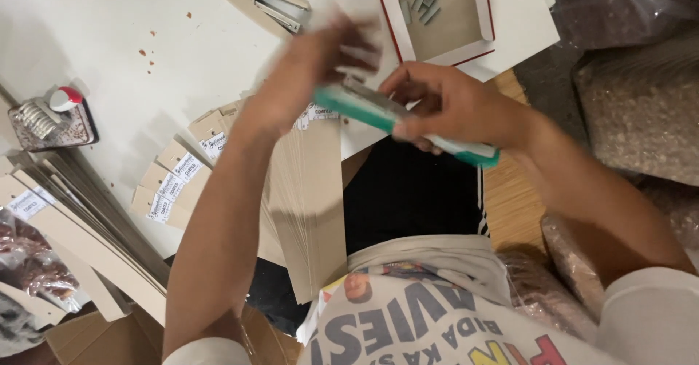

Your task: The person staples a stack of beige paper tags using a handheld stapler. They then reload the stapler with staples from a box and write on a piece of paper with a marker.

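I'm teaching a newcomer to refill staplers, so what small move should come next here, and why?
Probably lower the left hand onto the green stapler and steady its raised metal top. The right hand holds the stapler in the air, opened up, and the left hand is blurred just above its front end. Whether it carries staples cannot be told; loose strips lie in the open box behind.

Second stapler (pixel 271 2) on white table (pixel 109 37); labelled cardboard strips (pixel 175 179) fanned.

Your left hand (pixel 313 59) is raised, motion-blurred, fingers half curled; grip unclear. Your right hand (pixel 444 106) is closed in a firm grip, wrist bent inward. Both forearms angle up and converge.
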